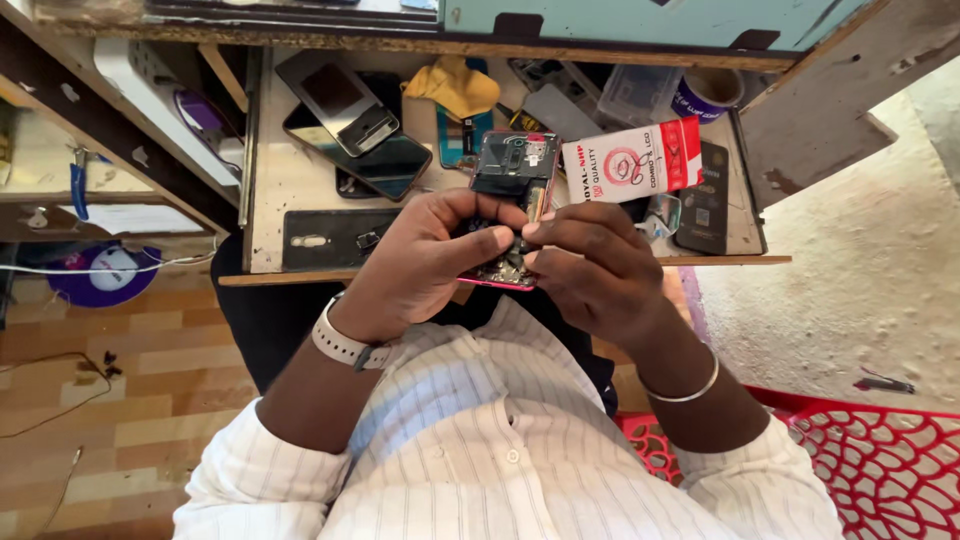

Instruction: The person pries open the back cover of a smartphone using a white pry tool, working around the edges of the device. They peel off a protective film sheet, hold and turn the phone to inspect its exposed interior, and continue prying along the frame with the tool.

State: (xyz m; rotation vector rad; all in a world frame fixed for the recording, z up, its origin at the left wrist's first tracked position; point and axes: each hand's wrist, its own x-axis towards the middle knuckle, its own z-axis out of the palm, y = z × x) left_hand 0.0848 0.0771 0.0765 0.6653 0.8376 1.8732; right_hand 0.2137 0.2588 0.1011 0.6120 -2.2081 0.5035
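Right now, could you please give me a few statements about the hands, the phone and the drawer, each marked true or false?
1. Both hands, left hand and right hand, hold the opened phone. True.
2. The phone lies flat in the drawer, untouched. False: it is held up over the drawer's front edge.
3. A watch is on the left wrist. True.
4. The right wrist is bare. False: it wears a thin bangle.
5. A red and white box lies in the drawer right of the phone. True.
6. The chair is blue. False: it is red.

The hands (520, 250) hide the opened phone's (512, 175) lower half and whatever the fingertips pinch.
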